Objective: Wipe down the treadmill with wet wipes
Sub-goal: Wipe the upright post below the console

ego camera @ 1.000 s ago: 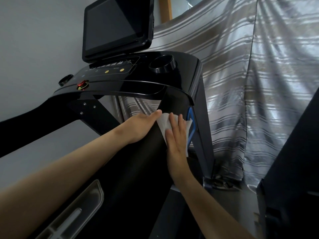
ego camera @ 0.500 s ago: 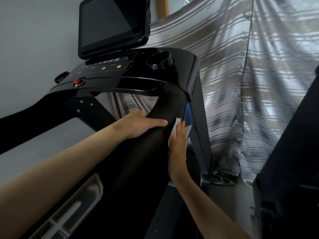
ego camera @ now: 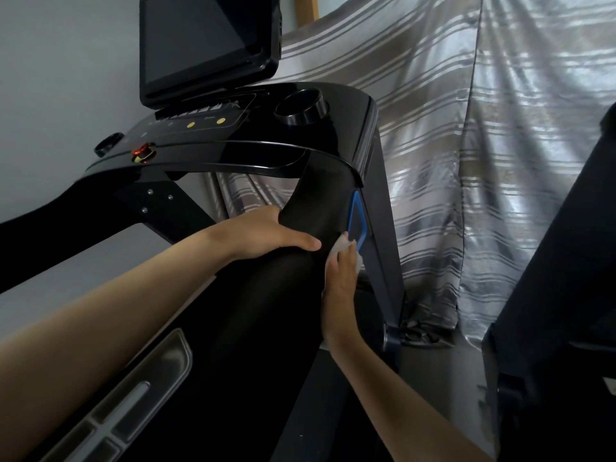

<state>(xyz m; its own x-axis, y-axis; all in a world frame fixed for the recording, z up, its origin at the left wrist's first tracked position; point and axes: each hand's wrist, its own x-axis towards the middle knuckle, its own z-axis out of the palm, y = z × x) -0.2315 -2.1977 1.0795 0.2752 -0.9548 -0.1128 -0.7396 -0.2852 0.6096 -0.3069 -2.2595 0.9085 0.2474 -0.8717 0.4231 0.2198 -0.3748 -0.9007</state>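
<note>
While my left hand [ego camera: 266, 235] curls round the treadmill handrail [ego camera: 283, 328], my right hand [ego camera: 340, 285] presses the wet wipe [ego camera: 341, 244] flat-fingered against its right flank; the rail's long axis runs on toward 1 o'clock.

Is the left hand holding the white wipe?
No, the right hand presses the wipe on the handrail; the left hand grips the handrail.

Both forearms extended. Left hand [ego camera: 266, 235] wraps handrail [ego camera: 316, 201], thumb on top. Right hand [ego camera: 340, 281] flat, fingers straight, pressing.
</note>
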